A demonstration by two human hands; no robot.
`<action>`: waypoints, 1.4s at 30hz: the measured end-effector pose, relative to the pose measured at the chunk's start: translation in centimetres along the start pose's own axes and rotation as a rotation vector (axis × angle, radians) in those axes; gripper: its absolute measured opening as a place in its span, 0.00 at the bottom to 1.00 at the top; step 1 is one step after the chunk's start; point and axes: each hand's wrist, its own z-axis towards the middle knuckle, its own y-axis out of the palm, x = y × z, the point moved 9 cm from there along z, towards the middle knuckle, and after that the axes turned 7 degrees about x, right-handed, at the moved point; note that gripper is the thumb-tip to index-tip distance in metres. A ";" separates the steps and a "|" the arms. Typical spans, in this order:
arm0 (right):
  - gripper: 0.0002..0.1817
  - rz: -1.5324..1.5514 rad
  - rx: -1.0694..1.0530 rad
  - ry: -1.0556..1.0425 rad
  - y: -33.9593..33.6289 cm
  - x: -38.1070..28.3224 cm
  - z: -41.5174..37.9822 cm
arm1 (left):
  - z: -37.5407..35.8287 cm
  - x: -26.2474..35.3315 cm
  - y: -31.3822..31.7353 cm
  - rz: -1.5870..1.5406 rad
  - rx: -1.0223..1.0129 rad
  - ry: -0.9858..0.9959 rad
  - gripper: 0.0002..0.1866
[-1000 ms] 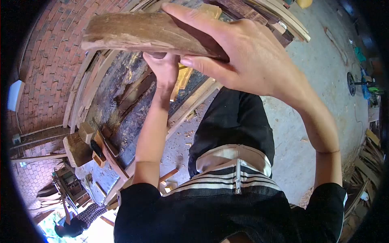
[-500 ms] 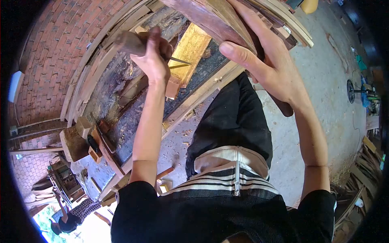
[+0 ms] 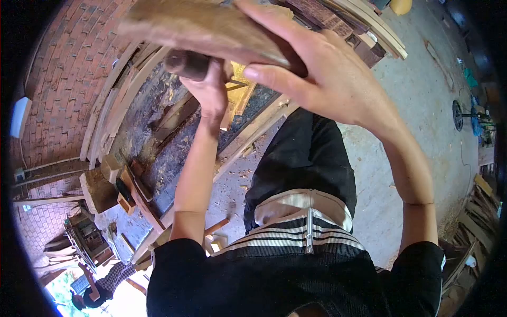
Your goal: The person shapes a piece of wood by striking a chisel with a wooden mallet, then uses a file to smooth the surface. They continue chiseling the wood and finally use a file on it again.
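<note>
My left hand [image 3: 211, 87] is closed around the dark wooden handle of a chisel [image 3: 187, 64], whose blade reaches right over a yellow piece of wood [image 3: 238, 100] on the workbench. In my right hand [image 3: 338, 68] is a heavy wooden mallet [image 3: 211, 31], thumb along its near edge and fingers over the far side. Blurred by motion, the mallet head overlaps the far side of the chisel handle in this view. It also hides much of the yellow wood's far end.
The dark, chip-strewn workbench [image 3: 158, 124] has a pale front rail [image 3: 253, 129]. Long wooden strips [image 3: 103, 113] lie along the brick wall. A wooden block [image 3: 97, 190] and a hand plane [image 3: 125, 196] sit on the left. Another person [image 3: 100, 288] is far off at lower left.
My right hand has swung the mallet left and toward the chisel handle. My left hand has kept its grip on the chisel, shifting only slightly.
</note>
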 end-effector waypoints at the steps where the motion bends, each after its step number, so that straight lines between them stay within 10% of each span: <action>1: 0.35 0.001 -0.002 -0.007 1.0 0.8 -0.4 | 0.2 -1.4 -0.9 -0.064 0.061 -0.194 0.12; 3: 0.34 0.186 0.374 -0.154 -0.5 1.5 -1.6 | 1.3 -2.6 -2.3 -0.169 0.114 -0.296 0.13; 4: 0.46 0.447 -0.370 0.386 -0.7 0.7 -1.1 | 1.9 -1.9 -2.5 -0.123 0.118 -0.280 0.14; 15: 0.43 0.331 0.139 0.074 -4.1 -3.4 1.0 | 2.5 -2.9 -0.9 0.042 -0.104 -0.178 0.13; 21: 0.40 0.339 -0.473 -0.080 -1.3 -4.1 4.3 | 0.8 -4.9 0.3 0.035 -0.260 -0.186 0.08; 23: 0.37 -0.032 -0.259 -0.209 1.3 -2.9 3.7 | 0.8 -3.5 0.8 0.016 -0.242 -0.027 0.10; 27: 0.32 0.148 -0.440 0.182 0.3 -3.7 4.0 | 0.5 -4.3 0.4 0.031 -0.384 -0.348 0.11; 29: 0.33 0.105 0.306 -0.274 -2.3 -4.5 2.7 | 0.2 -5.6 -0.1 0.136 -0.288 -0.156 0.11; 31: 0.32 0.075 0.320 -0.365 -2.0 -4.4 2.1 | 0.3 -2.7 0.6 0.074 -0.162 -0.027 0.10; 33: 0.33 -0.105 -0.055 -0.047 0.9 -1.2 2.0 | 0.5 -1.0 0.3 -0.009 -0.106 -0.050 0.10; 39: 0.42 0.157 0.038 0.102 1.8 3.1 -3.2 | 2.8 -1.7 -4.4 0.010 0.267 -0.253 0.12; 42: 0.42 0.272 -0.022 0.409 2.3 5.8 -6.5 | 3.8 -0.2 -4.6 -0.147 0.147 -0.260 0.15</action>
